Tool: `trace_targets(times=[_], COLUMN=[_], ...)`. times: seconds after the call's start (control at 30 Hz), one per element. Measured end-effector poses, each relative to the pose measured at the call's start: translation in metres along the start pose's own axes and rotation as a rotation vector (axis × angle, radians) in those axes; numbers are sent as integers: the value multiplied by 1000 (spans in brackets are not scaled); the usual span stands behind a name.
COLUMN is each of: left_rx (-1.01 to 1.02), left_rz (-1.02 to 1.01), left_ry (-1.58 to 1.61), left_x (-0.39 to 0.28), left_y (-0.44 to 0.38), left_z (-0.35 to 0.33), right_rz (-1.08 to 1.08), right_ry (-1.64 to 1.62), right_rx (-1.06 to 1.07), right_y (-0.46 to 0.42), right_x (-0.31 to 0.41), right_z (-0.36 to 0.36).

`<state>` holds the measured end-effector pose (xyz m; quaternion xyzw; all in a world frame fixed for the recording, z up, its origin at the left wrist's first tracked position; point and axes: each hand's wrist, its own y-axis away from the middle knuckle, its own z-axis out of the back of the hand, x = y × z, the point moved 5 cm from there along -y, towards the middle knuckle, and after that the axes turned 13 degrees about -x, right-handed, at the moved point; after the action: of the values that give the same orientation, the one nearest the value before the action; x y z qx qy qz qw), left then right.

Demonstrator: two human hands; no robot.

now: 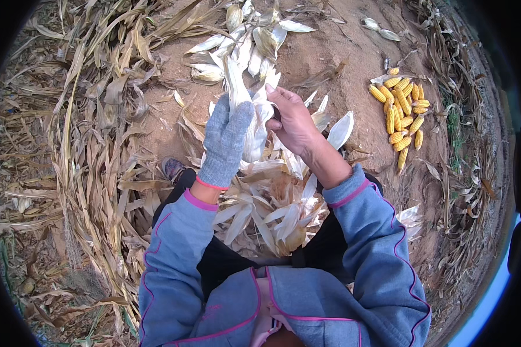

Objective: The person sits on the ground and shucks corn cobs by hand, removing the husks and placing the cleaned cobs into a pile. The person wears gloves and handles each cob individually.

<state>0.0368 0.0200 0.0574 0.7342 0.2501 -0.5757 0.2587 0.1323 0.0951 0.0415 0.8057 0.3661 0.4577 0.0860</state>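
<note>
My left hand [226, 141], in a grey knitted glove with a red band at the wrist, holds an ear of corn in its pale husk [254, 134]. The husk is partly parted at the top. My bare right hand [293, 119] pinches a piece of the husk at the ear's right side between thumb and fingers. Any kernels of this ear are hidden. Below both hands, between my legs, lies a heap of loose corn husks [269, 208]. Just beyond my hands is a pile of unhusked ears [243, 47].
Husked yellow cobs [401, 108] lie piled on the bare soil at the right. Two unhusked ears [380, 29] rest at the upper right. Dry corn stalks [87, 130] cover the ground at the left, and more line the right side. A shoe [172, 168] shows beside the stalks.
</note>
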Motion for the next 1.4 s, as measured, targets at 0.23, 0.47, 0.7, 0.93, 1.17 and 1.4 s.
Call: trace_targets(times=[0.23,0.47,0.7,0.93,1.17,1.4], left_rx=[-181,-279,-6,-14,58,81], left_rz=[194,-25,247,-5,-153,-235], left_ry=[230,373,467,82,-232,-328], left_x=[0,-34,-12,-18,-30,-37], left_y=[-26,-61,-38,-37,-27,-23], left_z=[45,84,45,49,50,45], right_rz=[370,250,323,571,770,683], right_ry=[1053,2056,980,1175,1474,1467], right_rx=[626,770,359,101,-29,-28], right_y=[36,49,21,22,25,25], right_x=[-1,-102,-44,-31,-26,-26], right_z=[-21,48,-17,-14,-9,-9])
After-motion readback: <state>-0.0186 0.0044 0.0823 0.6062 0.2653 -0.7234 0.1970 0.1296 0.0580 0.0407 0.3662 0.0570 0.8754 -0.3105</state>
